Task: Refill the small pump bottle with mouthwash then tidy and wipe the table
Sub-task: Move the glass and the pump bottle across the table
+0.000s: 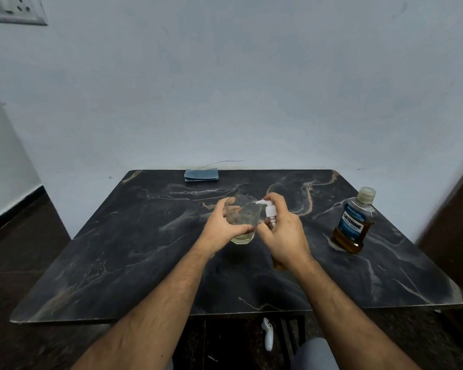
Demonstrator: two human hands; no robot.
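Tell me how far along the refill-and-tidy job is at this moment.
Looks done: the small pump bottle holds amber liquid with its pump head on, and the capped mouthwash bottle stands at the table's right. In hand: the left hand holds a glass beside the pump nozzle, while the right hand grips the pump bottle, a finger on its head. Left: tidying and wiping; the folded blue cloth lies at the far edge.

We see a white wall socket (16, 9) top left, a thin wire (219, 163) against the wall (251, 89), and a white remote-like gadget (267, 333) on the dark floor (24, 249).
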